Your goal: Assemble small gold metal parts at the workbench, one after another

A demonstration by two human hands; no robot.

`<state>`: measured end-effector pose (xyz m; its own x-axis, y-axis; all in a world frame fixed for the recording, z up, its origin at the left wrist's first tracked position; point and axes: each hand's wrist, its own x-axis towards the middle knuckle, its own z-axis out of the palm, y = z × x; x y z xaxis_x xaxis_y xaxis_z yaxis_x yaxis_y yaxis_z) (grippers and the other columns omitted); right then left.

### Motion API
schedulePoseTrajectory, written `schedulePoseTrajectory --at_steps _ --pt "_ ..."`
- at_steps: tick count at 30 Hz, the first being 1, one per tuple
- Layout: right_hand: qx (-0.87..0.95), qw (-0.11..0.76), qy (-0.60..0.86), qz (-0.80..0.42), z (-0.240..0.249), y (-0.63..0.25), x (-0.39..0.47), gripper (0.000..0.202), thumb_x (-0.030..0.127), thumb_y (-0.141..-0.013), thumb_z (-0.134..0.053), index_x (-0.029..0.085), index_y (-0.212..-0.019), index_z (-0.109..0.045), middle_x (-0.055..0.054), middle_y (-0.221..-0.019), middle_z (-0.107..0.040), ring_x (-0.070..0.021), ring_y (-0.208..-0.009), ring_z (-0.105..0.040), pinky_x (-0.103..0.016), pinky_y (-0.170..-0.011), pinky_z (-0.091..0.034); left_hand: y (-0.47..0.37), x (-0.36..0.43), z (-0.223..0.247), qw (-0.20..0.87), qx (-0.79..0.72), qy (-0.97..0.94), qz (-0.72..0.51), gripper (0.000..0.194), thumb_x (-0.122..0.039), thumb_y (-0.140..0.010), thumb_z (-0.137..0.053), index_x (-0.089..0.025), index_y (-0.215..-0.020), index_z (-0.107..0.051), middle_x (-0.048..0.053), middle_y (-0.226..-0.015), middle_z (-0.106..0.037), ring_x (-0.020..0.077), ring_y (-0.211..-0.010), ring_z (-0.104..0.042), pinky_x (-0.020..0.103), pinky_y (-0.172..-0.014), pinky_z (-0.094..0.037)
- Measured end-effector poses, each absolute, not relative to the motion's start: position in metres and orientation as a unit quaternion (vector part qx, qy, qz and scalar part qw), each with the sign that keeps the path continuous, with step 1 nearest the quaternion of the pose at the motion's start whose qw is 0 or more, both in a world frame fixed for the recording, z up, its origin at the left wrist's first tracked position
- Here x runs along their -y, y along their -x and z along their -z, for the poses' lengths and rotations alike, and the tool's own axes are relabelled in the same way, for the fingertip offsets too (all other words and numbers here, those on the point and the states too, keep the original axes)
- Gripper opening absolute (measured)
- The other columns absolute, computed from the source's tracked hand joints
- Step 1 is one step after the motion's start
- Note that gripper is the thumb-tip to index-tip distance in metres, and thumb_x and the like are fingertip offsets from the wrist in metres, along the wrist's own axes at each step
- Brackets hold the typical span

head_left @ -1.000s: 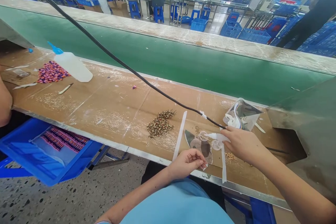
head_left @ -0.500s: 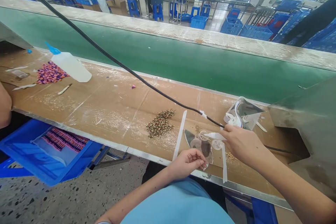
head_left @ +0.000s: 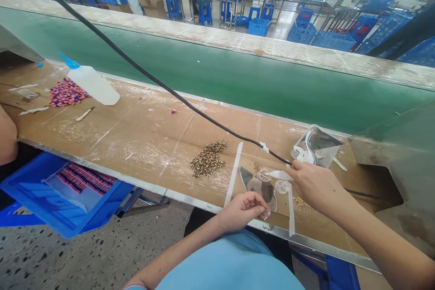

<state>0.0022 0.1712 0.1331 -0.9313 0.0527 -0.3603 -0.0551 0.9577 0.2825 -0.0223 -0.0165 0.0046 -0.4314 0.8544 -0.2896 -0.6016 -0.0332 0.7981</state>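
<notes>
My left hand [head_left: 245,210] rests at the table's front edge, its fingers curled together around something small and pale at the fingertips that I cannot make out. My right hand [head_left: 311,183] is closed on a white pointed tool [head_left: 279,175], whose tip points left over small clear round dishes. One clear dish [head_left: 282,186] lies just under the tool, beside a torn grey sheet [head_left: 249,179]. Small beige pieces [head_left: 300,201] lie below my right hand. Left of a white tape strip [head_left: 234,174] is a pile of small gold and dark pieces [head_left: 209,159].
A black cable [head_left: 163,86] crosses the view diagonally. A clear bag [head_left: 319,142] stands behind my right hand. At the left are a white bottle [head_left: 93,85], a pink and purple pile [head_left: 68,93], a blue crate [head_left: 64,213] and another person's arm [head_left: 7,138].
The view has shifted very slightly. Both hands look nearly the same in place and pose.
</notes>
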Motion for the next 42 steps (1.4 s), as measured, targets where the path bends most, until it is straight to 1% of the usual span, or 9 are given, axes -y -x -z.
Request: schedulePoseTrajectory --at_steps 4,10,13,25,32,35,37,40,42 --pt "-0.974 0.184 -0.003 -0.136 -0.132 -0.002 -0.172 0.022 0.007 -0.083 -0.044 0.019 -0.080 -0.062 -0.005 -0.078 -0.059 -0.0142 -0.070 -0.058 -0.026 -0.050 -0.029 0.022 0.017 -0.003 0.515 -0.467 -0.134 -0.706 0.042 -0.051 -0.067 -0.073 -0.014 -0.078 -0.058 0.005 -0.077 -0.064 0.0138 -0.075 -0.061 0.030 -0.077 -0.049" --pt "-0.972 0.199 -0.028 -0.119 -0.133 -0.001 -0.171 0.015 0.020 -0.086 -0.050 0.020 -0.087 -0.065 -0.005 -0.084 -0.060 -0.0144 -0.075 -0.060 -0.024 -0.051 -0.032 0.022 0.018 -0.004 0.514 -0.471 -0.139 -0.703 0.041 -0.051 -0.069 -0.072 -0.013 -0.079 -0.058 0.005 -0.077 -0.064 0.0140 -0.076 -0.061 0.030 -0.077 -0.049" --pt "-0.969 0.216 -0.046 -0.112 -0.133 -0.001 -0.171 0.015 0.022 -0.087 -0.050 0.021 -0.091 -0.065 -0.005 -0.088 -0.061 -0.0145 -0.077 -0.061 -0.023 -0.052 -0.032 0.022 0.018 -0.005 0.514 -0.474 -0.138 -0.702 0.041 -0.050 -0.069 -0.072 -0.013 -0.080 -0.059 0.005 -0.077 -0.065 0.0139 -0.075 -0.061 0.031 -0.077 -0.049" --pt "-0.971 0.210 -0.054 -0.098 -0.128 -0.002 -0.175 0.013 0.022 -0.085 -0.051 0.021 -0.089 -0.064 -0.003 -0.086 -0.060 -0.0146 -0.076 -0.062 -0.025 -0.051 -0.030 0.021 0.017 0.000 0.514 -0.472 -0.137 -0.703 0.039 -0.049 -0.071 -0.071 -0.013 -0.081 -0.059 0.006 -0.078 -0.065 0.0139 -0.076 -0.062 0.030 -0.077 -0.050" --pt "-0.971 0.213 -0.058 -0.097 -0.130 -0.002 -0.175 0.018 0.024 -0.086 -0.049 0.023 -0.092 -0.066 -0.003 -0.087 -0.063 -0.0137 -0.073 -0.063 -0.023 -0.050 -0.027 0.021 0.017 0.000 0.512 -0.475 -0.139 -0.702 0.038 -0.048 -0.071 -0.071 -0.013 -0.081 -0.059 0.006 -0.078 -0.065 0.0143 -0.076 -0.063 0.030 -0.077 -0.050" --pt "-0.974 0.207 -0.081 -0.044 -0.127 -0.004 -0.180 0.025 0.022 -0.084 -0.048 0.028 -0.099 -0.067 -0.002 -0.091 -0.065 -0.0143 -0.075 -0.064 -0.023 -0.053 -0.033 0.022 0.017 -0.002 0.515 -0.475 -0.141 -0.700 0.039 -0.049 -0.070 -0.071 -0.013 -0.081 -0.059 0.006 -0.078 -0.065 0.0139 -0.076 -0.062 0.030 -0.077 -0.050" --pt "-0.976 0.194 -0.098 0.025 -0.124 -0.006 -0.187 0.027 0.024 -0.083 -0.049 0.030 -0.101 -0.068 -0.001 -0.094 -0.067 -0.0157 -0.080 -0.064 -0.023 -0.059 -0.039 0.023 0.018 -0.004 0.515 -0.474 -0.140 -0.700 0.040 -0.049 -0.070 -0.072 -0.013 -0.081 -0.060 0.005 -0.077 -0.065 0.0136 -0.075 -0.062 0.030 -0.077 -0.050" --pt "-0.963 0.176 -0.110 0.174 -0.121 -0.010 -0.200 0.024 0.035 -0.081 -0.053 0.029 -0.095 -0.070 0.001 -0.090 -0.069 -0.0171 -0.084 -0.063 -0.026 -0.069 -0.045 0.024 0.018 -0.007 0.514 -0.477 -0.140 -0.699 0.039 -0.049 -0.070 -0.072 -0.013 -0.080 -0.060 0.006 -0.077 -0.065 0.0137 -0.076 -0.062 0.030 -0.077 -0.050" --pt "-0.941 0.158 -0.118 0.275 -0.124 -0.012 -0.209 0.029 0.047 -0.077 -0.055 0.027 -0.092 -0.070 0.000 -0.089 -0.070 -0.0180 -0.082 -0.063 -0.027 -0.070 -0.047 0.024 0.019 -0.008 0.515 -0.478 -0.144 -0.697 0.039 -0.049 -0.070 -0.071 -0.013 -0.080 -0.061 0.006 -0.077 -0.065 0.0140 -0.076 -0.062 0.030 -0.078 -0.049"
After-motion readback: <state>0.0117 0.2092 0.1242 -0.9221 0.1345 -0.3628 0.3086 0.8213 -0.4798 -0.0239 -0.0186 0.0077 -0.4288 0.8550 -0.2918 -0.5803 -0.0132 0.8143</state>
